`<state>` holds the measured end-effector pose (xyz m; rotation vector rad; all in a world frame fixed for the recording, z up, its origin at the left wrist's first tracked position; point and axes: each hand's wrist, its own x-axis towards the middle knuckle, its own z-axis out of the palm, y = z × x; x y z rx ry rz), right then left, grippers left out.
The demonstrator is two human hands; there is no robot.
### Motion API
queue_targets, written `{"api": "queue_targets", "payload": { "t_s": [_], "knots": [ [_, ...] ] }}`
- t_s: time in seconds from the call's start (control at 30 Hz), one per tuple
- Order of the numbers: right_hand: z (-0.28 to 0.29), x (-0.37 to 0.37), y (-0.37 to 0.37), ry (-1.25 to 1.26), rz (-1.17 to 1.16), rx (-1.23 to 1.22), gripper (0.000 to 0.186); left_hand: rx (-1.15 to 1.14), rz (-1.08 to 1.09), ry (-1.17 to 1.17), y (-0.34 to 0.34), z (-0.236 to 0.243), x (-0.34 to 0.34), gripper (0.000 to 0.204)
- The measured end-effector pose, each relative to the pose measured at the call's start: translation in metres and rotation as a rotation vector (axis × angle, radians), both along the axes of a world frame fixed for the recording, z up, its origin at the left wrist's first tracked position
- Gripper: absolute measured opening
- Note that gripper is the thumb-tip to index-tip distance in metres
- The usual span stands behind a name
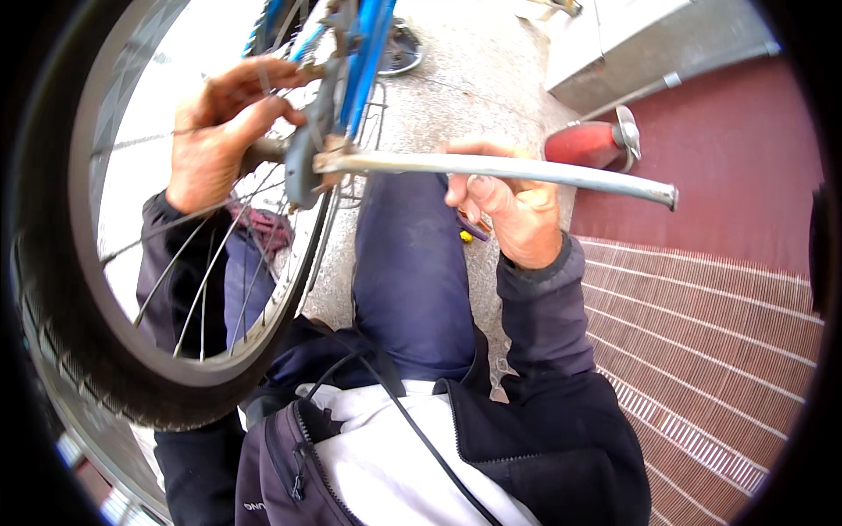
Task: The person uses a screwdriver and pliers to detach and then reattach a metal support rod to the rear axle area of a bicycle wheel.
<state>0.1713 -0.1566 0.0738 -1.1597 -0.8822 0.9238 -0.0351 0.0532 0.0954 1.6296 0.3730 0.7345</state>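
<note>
- At the left of the frame I see a bicycle wheel (140, 386) with black tyre and thin spokes, large and cut by the dark border.
- In the upper left, the left hand (226, 131) is beside the middle of the wheel, seen partly through the spokes. Its grip is curled, with thumb and fingers near the dark grey plate; I cannot tell if it grasps something.
- Below this hand, behind the spokes, I notice a dark reddish cloth (267, 230).
- A little left of the centre, the dark grey plate (303, 162) stands almost upright; a blue bicycle frame (360, 66) rises beyond it to the upper edge.
- From the rusty bracket (331, 162) next to the plate, a silver metal tube (526, 169) goes across the upper middle toward the right, slightly bent down.
- Right of the centre, the right hand (522, 206) is behind and under the tube. Its grip is half curled, thumb close to the tube; I cannot tell if it is closed on it.
- In the upper right I see a red object (583, 145) with a grey end, a maroon mat (710, 158), and, lower, a brown striped mat (702, 324).
</note>
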Motion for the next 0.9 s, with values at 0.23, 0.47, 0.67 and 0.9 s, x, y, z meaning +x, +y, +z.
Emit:
{"api": "queue_targets", "payload": {
  "t_s": [0.23, 0.47, 0.67, 0.9],
  "knots": [
    [-0.244, 0.069, -0.090, -0.552, -0.285, -1.094, 0.027, -0.016, 0.088, 0.117, 0.002, 0.000, -0.001, 0.031],
    [-0.289, 0.044, -0.122, -0.952, -0.355, -1.108, 0.022, -0.031, 0.141, 0.152, 0.005, -0.002, -0.007, 0.031],
    [-0.309, 0.025, -0.104, -1.263, -0.202, -0.579, 0.022, -0.031, 0.117, 0.170, 0.010, -0.002, -0.008, 0.031],
    [-0.341, 0.006, -0.097, -1.208, -0.154, -0.947, 0.030, -0.039, 0.125, 0.164, 0.000, 0.003, -0.002, 0.030]
  ]
}}
